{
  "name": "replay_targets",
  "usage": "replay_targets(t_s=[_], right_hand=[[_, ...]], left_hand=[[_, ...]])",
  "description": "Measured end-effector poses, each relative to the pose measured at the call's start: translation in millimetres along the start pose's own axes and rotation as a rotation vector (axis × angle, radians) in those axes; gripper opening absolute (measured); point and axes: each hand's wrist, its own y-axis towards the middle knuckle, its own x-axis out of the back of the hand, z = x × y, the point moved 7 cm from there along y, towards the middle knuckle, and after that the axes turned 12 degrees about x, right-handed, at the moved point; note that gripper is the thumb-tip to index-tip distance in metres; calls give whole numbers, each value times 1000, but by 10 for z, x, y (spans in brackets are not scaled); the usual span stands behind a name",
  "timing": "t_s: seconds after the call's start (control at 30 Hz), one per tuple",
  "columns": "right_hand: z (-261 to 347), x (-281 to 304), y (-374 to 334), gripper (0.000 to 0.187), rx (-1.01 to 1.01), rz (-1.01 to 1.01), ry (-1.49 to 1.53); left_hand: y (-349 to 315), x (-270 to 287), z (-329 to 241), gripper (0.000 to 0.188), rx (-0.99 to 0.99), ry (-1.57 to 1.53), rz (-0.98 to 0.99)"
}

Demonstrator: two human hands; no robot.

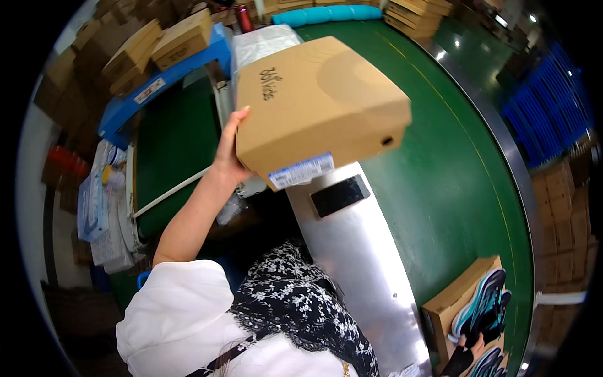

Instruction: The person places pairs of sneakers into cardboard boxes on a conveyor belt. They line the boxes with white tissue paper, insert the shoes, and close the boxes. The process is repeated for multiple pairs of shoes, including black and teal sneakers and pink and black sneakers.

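Observation:
My left hand (229, 147) grips the left end of a closed brown cardboard shoe box (314, 103), fingers wrapped round its edge. The box is held up, tilted, above the far end of a steel bench. On its near side are a blue-and-white label (301, 171) and a small round hole. Just beneath the box, a black phone (340, 196) lies on the steel bench (364, 264). My right hand does not show.
At lower right, another person's hand (477, 349) with a black sleeve touches black-and-teal sneakers (480, 305) by an open carton (461, 283). A green conveyor belt (433, 182) runs along the right. Shoe boxes (182, 41) sit on a blue stand (166, 81). Blue pallets (549, 103) stand far right.

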Motion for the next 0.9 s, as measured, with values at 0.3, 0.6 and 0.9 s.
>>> replay_targets(t_s=[0.3,0.6,0.9], right_hand=[[-476,-906,172,46,176,248,214],[1176,136,694,37,105,124,228],[3125,8,41,37,788,132,600]], left_hand=[[-25,1310,-710,71,-234,-132,-422],[481,2032,-486,93,-95,224,-739],[931,-1233,2485,42,-409,1540,565]])
